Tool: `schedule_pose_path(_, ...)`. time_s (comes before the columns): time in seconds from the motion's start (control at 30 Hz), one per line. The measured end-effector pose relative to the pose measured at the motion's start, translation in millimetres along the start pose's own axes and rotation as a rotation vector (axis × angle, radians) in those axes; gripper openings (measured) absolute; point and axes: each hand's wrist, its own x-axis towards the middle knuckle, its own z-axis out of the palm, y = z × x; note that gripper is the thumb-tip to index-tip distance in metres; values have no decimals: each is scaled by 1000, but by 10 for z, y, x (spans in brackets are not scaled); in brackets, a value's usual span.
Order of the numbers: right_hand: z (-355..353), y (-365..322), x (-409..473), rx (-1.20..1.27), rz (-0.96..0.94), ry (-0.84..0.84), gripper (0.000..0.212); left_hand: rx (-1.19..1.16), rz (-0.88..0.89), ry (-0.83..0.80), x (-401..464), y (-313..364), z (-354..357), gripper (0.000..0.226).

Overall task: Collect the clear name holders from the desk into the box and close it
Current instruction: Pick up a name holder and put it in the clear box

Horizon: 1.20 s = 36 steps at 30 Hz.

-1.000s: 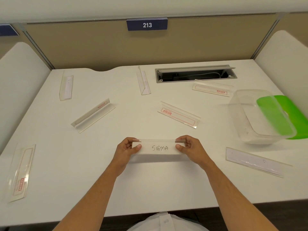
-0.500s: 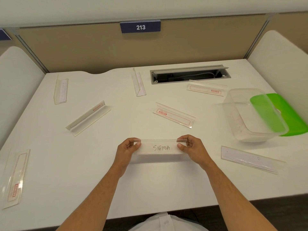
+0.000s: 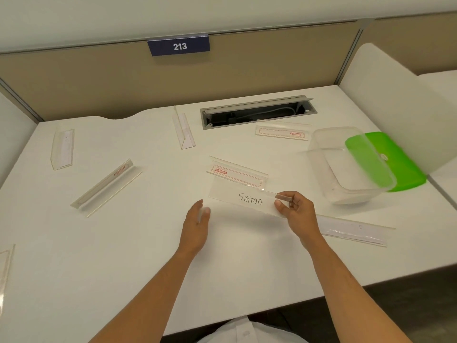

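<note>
My right hand (image 3: pixel 295 214) pinches the right end of a clear name holder marked SIGMA (image 3: pixel 247 200), lifted off the white desk (image 3: pixel 123 256). My left hand (image 3: pixel 197 224) hovers just left of it with straight fingers, holding nothing. Several more clear holders lie scattered: one with a red label (image 3: pixel 237 173) right behind the held one, one at the right front (image 3: pixel 356 231), one near the cable slot (image 3: pixel 282 132), others at the back middle (image 3: pixel 184 131), the left (image 3: pixel 106 188) and the far left (image 3: pixel 63 148). The clear box (image 3: pixel 351 164) stands at the right, tilted against its green lid (image 3: pixel 395 159).
An open grey cable slot (image 3: pixel 257 111) is sunk into the desk's back. Beige partition walls with a 213 sign (image 3: pixel 179 46) close the back; white side panels (image 3: pixel 385 95) flank the desk. Another holder (image 3: pixel 5 268) lies at the left edge.
My left hand has let go of the SIGMA holder. My right hand alone now carries it, lifted and moved to the right toward the box.
</note>
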Motion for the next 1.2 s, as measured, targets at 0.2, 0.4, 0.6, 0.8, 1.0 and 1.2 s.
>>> schedule_pose_path(0.2, -298, -160, 79, 8, -47, 160, 17, 530, 164, -58, 71, -46, 433, 63)
schedule_pose_path(0.4, -672, -317, 215, -39, -136, 360, 16, 795, 232, -34, 121, -73, 744, 69)
schedule_pose_path(0.6, -1029, -456, 376, -137, -140, 586, 22, 853, 276, -35, 163, -15, 972, 68)
schedule_pose_path(0.8, -1334, -500, 603, -226, -93, 795, 29, 886, 299, 0, 157, -54, 987, 69)
schedule_pose_path(1.0, -1451, -446, 852, -387, -19, 804, 30, 913, 293, 8, 154, -53, 997, 69)
schedule_pose_path(1.2, -1450, -293, 1001, -603, 51, 692, 34, 892, 295, 23, 157, -69, 1001, 69)
